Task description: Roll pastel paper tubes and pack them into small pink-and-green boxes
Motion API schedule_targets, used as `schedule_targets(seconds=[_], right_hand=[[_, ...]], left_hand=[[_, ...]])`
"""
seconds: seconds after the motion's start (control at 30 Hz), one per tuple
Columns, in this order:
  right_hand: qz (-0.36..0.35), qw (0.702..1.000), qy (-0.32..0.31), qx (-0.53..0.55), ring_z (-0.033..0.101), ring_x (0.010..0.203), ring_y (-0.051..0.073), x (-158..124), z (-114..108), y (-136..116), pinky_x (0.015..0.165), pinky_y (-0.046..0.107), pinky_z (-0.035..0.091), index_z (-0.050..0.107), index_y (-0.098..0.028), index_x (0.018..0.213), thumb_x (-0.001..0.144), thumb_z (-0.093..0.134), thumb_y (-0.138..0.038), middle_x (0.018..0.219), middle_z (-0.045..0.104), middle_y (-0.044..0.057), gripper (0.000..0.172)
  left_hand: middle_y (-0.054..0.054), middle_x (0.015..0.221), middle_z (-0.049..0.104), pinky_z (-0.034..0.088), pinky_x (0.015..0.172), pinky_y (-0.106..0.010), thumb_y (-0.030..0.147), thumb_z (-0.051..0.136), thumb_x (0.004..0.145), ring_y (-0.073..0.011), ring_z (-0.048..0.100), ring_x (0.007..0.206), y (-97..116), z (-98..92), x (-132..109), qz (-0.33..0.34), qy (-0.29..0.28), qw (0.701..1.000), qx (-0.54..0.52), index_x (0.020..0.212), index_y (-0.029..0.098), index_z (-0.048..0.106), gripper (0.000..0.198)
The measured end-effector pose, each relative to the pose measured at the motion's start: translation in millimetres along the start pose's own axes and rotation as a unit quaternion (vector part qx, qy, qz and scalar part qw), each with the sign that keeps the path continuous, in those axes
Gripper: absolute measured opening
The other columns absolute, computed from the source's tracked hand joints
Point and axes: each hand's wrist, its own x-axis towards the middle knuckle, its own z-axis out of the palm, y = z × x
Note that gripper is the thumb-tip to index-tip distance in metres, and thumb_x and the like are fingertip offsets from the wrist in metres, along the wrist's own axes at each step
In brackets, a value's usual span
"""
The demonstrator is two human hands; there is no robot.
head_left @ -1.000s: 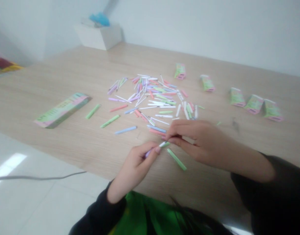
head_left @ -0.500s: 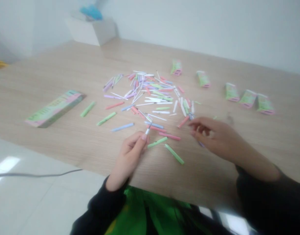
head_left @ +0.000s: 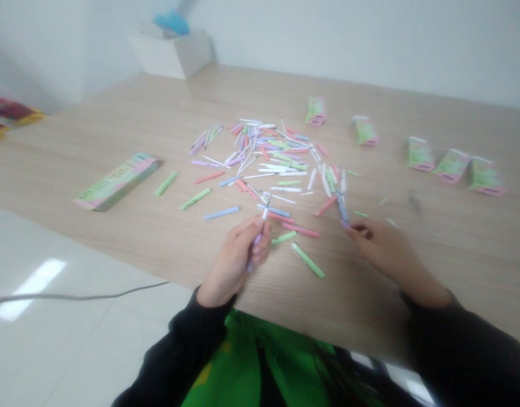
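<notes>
The left hand (head_left: pixel 234 263) has its fingers closed around a lilac plastic pen piece (head_left: pixel 256 242), and the right hand (head_left: pixel 381 249) pinches the end of a blue plastic pen piece (head_left: pixel 342 206). Both are at the near edge of a heap of pastel pieces (head_left: pixel 260 152) on the wooden table (head_left: pixel 455 254), and small green boxes (head_left: pixel 420 154) stand farther away.

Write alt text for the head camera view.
The left hand grips a lilac tube while the right hand touches a blue one beside a scattered pile of pastel tubes on a wooden table. Small boxes lie beyond.
</notes>
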Motion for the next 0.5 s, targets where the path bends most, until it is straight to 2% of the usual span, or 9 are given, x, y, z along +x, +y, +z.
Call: schedule_targets(seconds=[0.07,0.13,0.2,0.27,0.33,0.37,0.43,0.5], right_hand=[[-0.024,0.996,0.031,0.075,0.063,0.063,0.024,-1.8,-16.7,-13.4,0.060,0.037,0.045,0.075,-0.021,0.090,0.090,0.062,-0.042,0.068,0.069,0.004,0.025],[-0.074,0.975,0.070,0.198,0.065,0.066,0.022,-6.1,-33.3,-32.5,0.065,0.037,0.050,0.076,-0.024,0.102,0.094,0.061,-0.039,0.069,0.069,0.002,0.023],[-0.105,0.930,0.099,0.339,0.067,0.068,0.018,-12.0,-44.5,-53.4,0.069,0.036,0.055,0.076,-0.027,0.107,0.096,0.063,-0.033,0.074,0.071,-0.001,0.018],[-0.118,0.872,0.105,0.463,0.069,0.074,0.016,-18.3,-47.9,-71.7,0.074,0.035,0.059,0.076,-0.029,0.109,0.097,0.066,-0.029,0.085,0.075,-0.002,0.016],[-0.131,0.822,0.101,0.545,0.073,0.084,0.016,-23.6,-44.8,-84.3,0.081,0.035,0.062,0.074,-0.028,0.107,0.096,0.067,-0.025,0.095,0.077,-0.002,0.013],[-0.138,0.807,0.097,0.565,0.074,0.088,0.016,-25.4,-41.7,-88.2,0.085,0.037,0.063,0.074,-0.027,0.106,0.096,0.068,-0.024,0.096,0.077,-0.002,0.012],[-0.146,0.802,0.091,0.571,0.074,0.092,0.017,-27.6,-34.9,-92.2,0.091,0.039,0.063,0.072,-0.026,0.104,0.097,0.068,-0.025,0.098,0.078,-0.001,0.008],[-0.144,0.815,0.092,0.553,0.075,0.090,0.017,-28.1,-29.3,-92.9,0.092,0.039,0.063,0.071,-0.025,0.105,0.097,0.069,-0.028,0.097,0.078,0.000,0.009]], left_hand=[[0.008,0.055,0.035,0.022,0.045,-0.018,0.038,0.058,0.098,-0.0053,0.029,0.046,-1.1,1.1,-1.0,0.008,-0.014,0.999,0.030,0.076,0.017,0.052,0.031],[0.008,0.055,0.035,0.022,0.046,-0.020,0.039,0.056,0.099,-0.0059,0.029,0.047,-5.0,3.6,-2.6,0.014,-0.028,0.997,0.068,0.074,0.016,0.052,0.034],[0.007,0.055,0.036,0.022,0.047,-0.022,0.041,0.055,0.100,-0.0066,0.029,0.048,-10.1,7.2,-4.2,0.014,-0.042,0.994,0.102,0.074,0.017,0.052,0.036],[0.007,0.056,0.037,0.022,0.049,-0.023,0.042,0.054,0.102,-0.0072,0.030,0.049,-14.7,11.5,-5.3,0.016,-0.054,0.990,0.132,0.074,0.017,0.052,0.038],[0.007,0.056,0.037,0.023,0.050,-0.024,0.043,0.053,0.103,-0.0077,0.031,0.051,-17.1,15.8,-5.9,0.024,-0.066,0.985,0.157,0.073,0.017,0.052,0.040],[0.006,0.057,0.037,0.023,0.051,-0.025,0.043,0.052,0.103,-0.0080,0.031,0.052,-17.3,17.8,-6.0,0.027,-0.071,0.983,0.166,0.073,0.017,0.053,0.040],[0.006,0.056,0.037,0.023,0.051,-0.025,0.044,0.053,0.102,-0.0086,0.031,0.052,-16.2,21.3,-6.2,0.029,-0.080,0.980,0.178,0.072,0.017,0.053,0.040],[0.006,0.056,0.037,0.023,0.051,-0.026,0.045,0.053,0.102,-0.0091,0.031,0.052,-14.0,23.9,-6.6,0.025,-0.084,0.979,0.186,0.071,0.018,0.053,0.041]])
